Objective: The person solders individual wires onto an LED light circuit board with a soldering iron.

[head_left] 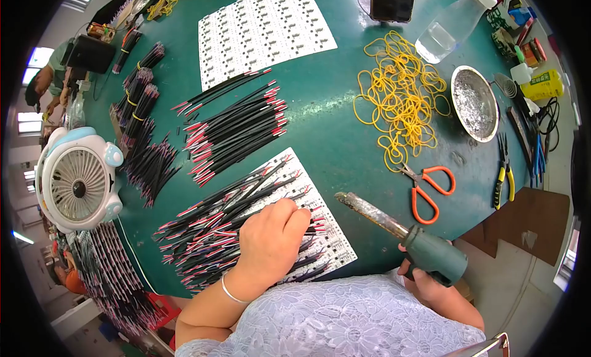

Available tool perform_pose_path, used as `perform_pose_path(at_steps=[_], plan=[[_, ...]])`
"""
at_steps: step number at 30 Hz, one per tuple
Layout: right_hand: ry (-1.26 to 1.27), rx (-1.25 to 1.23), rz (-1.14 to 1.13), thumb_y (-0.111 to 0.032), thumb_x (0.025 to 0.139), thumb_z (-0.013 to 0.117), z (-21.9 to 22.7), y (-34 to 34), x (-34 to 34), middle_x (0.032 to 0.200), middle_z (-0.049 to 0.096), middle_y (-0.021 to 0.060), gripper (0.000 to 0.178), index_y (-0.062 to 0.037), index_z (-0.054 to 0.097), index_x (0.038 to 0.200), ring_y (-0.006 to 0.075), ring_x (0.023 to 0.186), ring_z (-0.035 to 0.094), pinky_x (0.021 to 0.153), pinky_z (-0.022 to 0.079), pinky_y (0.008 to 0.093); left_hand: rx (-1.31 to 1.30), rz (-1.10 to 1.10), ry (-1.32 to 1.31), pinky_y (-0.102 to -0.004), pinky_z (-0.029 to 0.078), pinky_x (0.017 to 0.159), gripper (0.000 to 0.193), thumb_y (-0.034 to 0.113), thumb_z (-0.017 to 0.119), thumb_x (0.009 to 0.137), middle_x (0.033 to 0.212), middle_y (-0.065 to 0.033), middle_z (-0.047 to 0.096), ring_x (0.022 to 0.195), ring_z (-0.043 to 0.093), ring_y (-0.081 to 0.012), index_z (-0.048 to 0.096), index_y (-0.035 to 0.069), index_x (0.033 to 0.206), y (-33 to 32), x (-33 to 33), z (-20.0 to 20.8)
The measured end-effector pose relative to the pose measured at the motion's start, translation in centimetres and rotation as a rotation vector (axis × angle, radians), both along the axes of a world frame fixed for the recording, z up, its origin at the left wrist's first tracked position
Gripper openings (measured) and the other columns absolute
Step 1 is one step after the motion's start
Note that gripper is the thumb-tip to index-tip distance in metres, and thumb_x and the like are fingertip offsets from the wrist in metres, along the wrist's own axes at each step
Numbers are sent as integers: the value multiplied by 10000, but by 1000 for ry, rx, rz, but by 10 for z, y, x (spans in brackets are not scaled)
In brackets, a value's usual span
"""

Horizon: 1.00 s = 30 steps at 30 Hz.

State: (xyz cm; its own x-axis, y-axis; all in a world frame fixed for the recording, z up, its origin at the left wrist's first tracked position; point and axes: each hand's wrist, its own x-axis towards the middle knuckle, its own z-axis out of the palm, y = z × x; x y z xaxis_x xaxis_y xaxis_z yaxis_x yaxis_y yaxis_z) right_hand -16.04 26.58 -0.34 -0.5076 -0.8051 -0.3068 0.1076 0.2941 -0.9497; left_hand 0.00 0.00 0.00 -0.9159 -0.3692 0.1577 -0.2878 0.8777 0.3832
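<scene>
A lilac lace top (332, 317) and bangle (228, 294) show.

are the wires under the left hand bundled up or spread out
Spread out: the wires under the left hand lie in a loose, wide layer across the white sheet, with nothing visible tying them together.

So we're looking at a white-and-blue fan (79, 178) sitting by the green table's (320, 132) left edge, a dark-screened device (392, 3) standing toward the far edge, and a clear bottle (451, 27), metal bowl (474, 103), orange-handled scissors (417, 179) and yellow-black pliers (505, 162) hanging out toward the right edge.
</scene>
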Motion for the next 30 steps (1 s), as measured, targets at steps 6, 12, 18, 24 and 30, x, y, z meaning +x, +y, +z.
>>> perform_pose_path(at_steps=[6,12,18,24,30], plan=[[468,77,236,-61,736,659,9,-14,-8,889,659,112,211,-22,661,944,290,706,643,645,524,345,4,-2,65,-326,453,527,182,107,625,727,807,-45,520,666,560,-200,641,81,906,6,-6,-13],[610,-92,256,-72,826,540,6,-30,-1,715,642,44,191,-20,614,994,171,604,617,620,475,331,13,-13,99,-329,455,530,206,108,626,734,791,-37,513,661,557,-200,649,74,936,1,-3,-13],[576,15,239,-78,855,533,5,-24,3,726,635,49,198,-4,598,1028,168,603,628,634,492,320,-2,-40,50,-340,471,542,303,-13,634,656,815,-60,566,645,573,-237,689,75,941,0,-1,1],[648,25,252,-91,861,539,6,-25,1,681,626,44,201,-4,595,1033,161,611,635,622,495,316,55,-37,111,-316,446,496,300,3,644,653,777,-48,543,601,555,-209,694,71,941,0,-2,-9],[621,-68,276,-89,842,566,11,-36,0,681,622,54,231,10,592,1049,164,595,635,589,495,320,-7,-48,68,-314,435,478,259,39,653,677,738,-29,532,574,546,-193,698,74,930,0,0,-9]])
